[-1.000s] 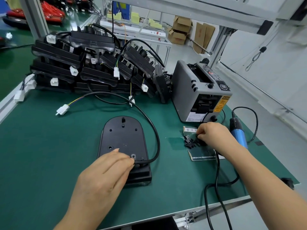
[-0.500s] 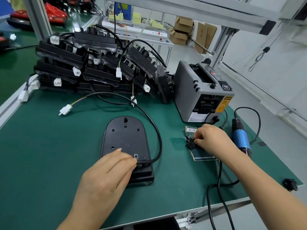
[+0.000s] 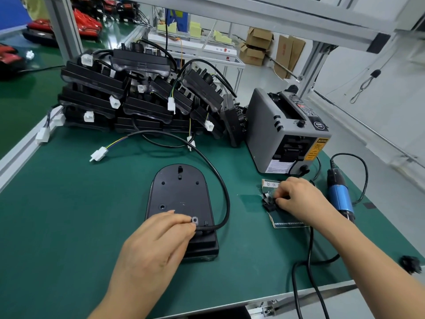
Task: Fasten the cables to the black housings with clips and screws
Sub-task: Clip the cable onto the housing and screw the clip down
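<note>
Clip-fitting step, I'd say, with nothing screwed down yet. The housing [image 3: 179,196] lies flat in the middle of the green mat [image 3: 69,215]. It's a smooth matte black plastic plate, rounded at its 12 o'clock end, with a few small holes in it. The left hand [image 3: 156,245] rests on its 6 o'clock end with fairly straight fingers, pressing down where the cable [image 3: 220,180] leaves the housing. A little grey clip [image 3: 195,220] with a screw hole sits right at the fingertips.

The cable is thick round black rubber. It loops out toward 3 o'clock, arcs round to 11 and ends in a white plug [image 3: 99,154] on thin coloured wires.

At 3 o'clock from the housing, the right hand [image 3: 296,199] has its fingers curled, pinching at a pile of small black parts [image 3: 268,202] on a card. They're too small to tell if they're clips or screws. The blue screwdriver [image 3: 339,196] lies untouched just past that hand.

The next move probably needs one part picked out cleanly and carried to the grey clip's hole while the left hand keeps the cable from springing away.

More black housings [image 3: 138,95] are stacked at 11 o'clock, and there's a boxy grey machine [image 3: 285,134] at 2.
</note>
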### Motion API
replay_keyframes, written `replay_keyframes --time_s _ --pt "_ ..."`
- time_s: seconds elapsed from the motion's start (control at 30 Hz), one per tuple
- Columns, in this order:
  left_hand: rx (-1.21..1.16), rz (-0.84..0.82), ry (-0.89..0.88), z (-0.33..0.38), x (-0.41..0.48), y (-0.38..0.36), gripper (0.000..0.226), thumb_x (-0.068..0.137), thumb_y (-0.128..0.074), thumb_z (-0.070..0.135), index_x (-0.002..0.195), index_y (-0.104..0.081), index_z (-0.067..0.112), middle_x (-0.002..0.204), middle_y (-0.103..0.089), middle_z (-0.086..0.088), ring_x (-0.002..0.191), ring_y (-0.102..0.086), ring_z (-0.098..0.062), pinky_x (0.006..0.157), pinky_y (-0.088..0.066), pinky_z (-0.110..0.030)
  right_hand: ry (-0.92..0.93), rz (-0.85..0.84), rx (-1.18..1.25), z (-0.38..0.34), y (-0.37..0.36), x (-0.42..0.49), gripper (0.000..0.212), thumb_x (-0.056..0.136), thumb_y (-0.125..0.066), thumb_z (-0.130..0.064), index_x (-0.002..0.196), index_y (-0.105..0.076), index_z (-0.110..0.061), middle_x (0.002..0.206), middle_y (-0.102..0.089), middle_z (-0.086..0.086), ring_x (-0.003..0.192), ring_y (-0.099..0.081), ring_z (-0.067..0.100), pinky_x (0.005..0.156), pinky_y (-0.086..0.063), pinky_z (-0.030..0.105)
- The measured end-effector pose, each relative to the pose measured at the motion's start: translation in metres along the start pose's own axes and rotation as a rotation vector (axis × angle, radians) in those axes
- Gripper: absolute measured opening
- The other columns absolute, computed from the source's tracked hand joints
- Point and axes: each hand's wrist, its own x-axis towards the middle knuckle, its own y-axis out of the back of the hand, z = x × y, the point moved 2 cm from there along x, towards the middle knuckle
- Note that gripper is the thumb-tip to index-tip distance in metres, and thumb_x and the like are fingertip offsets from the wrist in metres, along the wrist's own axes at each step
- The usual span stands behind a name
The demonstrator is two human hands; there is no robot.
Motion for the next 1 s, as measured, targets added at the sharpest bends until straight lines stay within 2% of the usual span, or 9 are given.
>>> replay_keyframes --time_s 0.1,0.2,0.4,0.47,0.6,0.73,0.8,0.9,1.0 --pt "0.008 0.001 0.010 0.000 0.000 0.000 0.012 0.087 -0.059 0.021 0.090 -0.070 0.017 0.096 -0.066 0.009 0.093 -0.057 -0.006 0.098 -0.040 -0.015 0.006 0.041 -0.042 0.003 0.001 -0.001 0.003 0.084 -0.060 -0.023 0.084 -0.061 -0.026 0.087 -0.048 -0.009 0.098 -0.047 0.017 0.075 -0.033 0.024" --pt "0.013 0.005 0.005 0.001 0.001 0.000 0.011 0.086 -0.059 0.021 0.090 -0.068 0.018 0.095 -0.066 0.009 0.092 -0.058 -0.007 0.097 -0.041 -0.015 0.023 0.053 -0.112 0.004 0.001 -0.003 0.011 0.086 -0.057 -0.024 0.094 -0.066 -0.024 0.096 -0.054 -0.006 0.097 -0.045 0.016 0.078 -0.035 0.023" --pt "0.023 0.006 -0.004 0.001 0.000 0.000 0.010 0.086 -0.059 0.021 0.089 -0.068 0.016 0.094 -0.066 0.008 0.091 -0.058 -0.009 0.097 -0.040 -0.015 0.017 0.006 -0.027 0.000 0.002 -0.003 0.014 0.087 -0.062 -0.031 0.099 -0.067 -0.027 0.097 -0.055 -0.007 0.103 -0.047 0.017 0.086 -0.038 0.027" --pt "0.025 0.004 0.000 0.001 0.001 0.000 0.011 0.087 -0.059 0.021 0.089 -0.068 0.016 0.094 -0.066 0.008 0.091 -0.058 -0.008 0.098 -0.040 -0.015 0.018 -0.004 -0.038 -0.001 0.001 -0.003 0.013 0.087 -0.062 -0.032 0.099 -0.068 -0.028 0.099 -0.057 -0.006 0.103 -0.046 0.017 0.083 -0.037 0.026" --pt "0.018 -0.004 0.006 0.001 0.000 0.000 0.010 0.087 -0.059 0.021 0.092 -0.067 0.019 0.096 -0.065 0.009 0.093 -0.057 -0.007 0.099 -0.039 -0.015 0.024 0.016 -0.035 -0.003 0.001 -0.004 0.007 0.085 -0.064 -0.027 0.090 -0.067 -0.027 0.089 -0.052 -0.010 0.099 -0.047 0.017 0.075 -0.033 0.023" --pt "0.026 -0.016 0.008 0.000 0.000 0.001 0.010 0.087 -0.058 0.022 0.093 -0.065 0.020 0.098 -0.063 0.011 0.095 -0.057 -0.008 0.099 -0.038 -0.014 0.006 0.008 0.003 -0.007 0.002 -0.005 0.010 0.081 -0.062 -0.023 0.078 -0.055 -0.028 0.085 -0.052 -0.012 0.093 -0.046 0.015 0.072 -0.032 0.024" --pt "0.029 -0.015 0.010 0.001 0.000 0.001 0.010 0.087 -0.057 0.022 0.093 -0.065 0.020 0.098 -0.064 0.011 0.095 -0.057 -0.008 0.099 -0.038 -0.013 -0.033 0.059 0.095 -0.007 0.006 -0.009 0.009 0.079 -0.061 -0.020 0.075 -0.054 -0.024 0.079 -0.055 -0.012 0.085 -0.050 0.015 0.067 -0.034 0.026" --pt "0.035 -0.018 0.013 0.001 0.001 0.001 0.012 0.087 -0.057 0.022 0.092 -0.068 0.018 0.096 -0.065 0.009 0.094 -0.057 -0.007 0.099 -0.039 -0.014 -0.158 0.115 0.383 -0.008 0.012 -0.016 0.011 0.074 -0.061 -0.016 0.071 -0.054 -0.024 0.067 -0.062 -0.007 0.064 -0.057 0.013 0.056 -0.040 0.027" --pt "0.042 -0.026 0.019 0.001 0.001 0.002 0.015 0.087 -0.058 0.021 0.090 -0.071 0.015 0.095 -0.067 0.007 0.094 -0.057 -0.008 0.099 -0.040 -0.015 -0.255 0.103 0.622 -0.011 0.012 -0.017 0.011 0.075 -0.061 -0.007 0.073 -0.057 -0.017 0.062 -0.066 0.002 0.052 -0.057 0.015 0.057 -0.048 0.032"
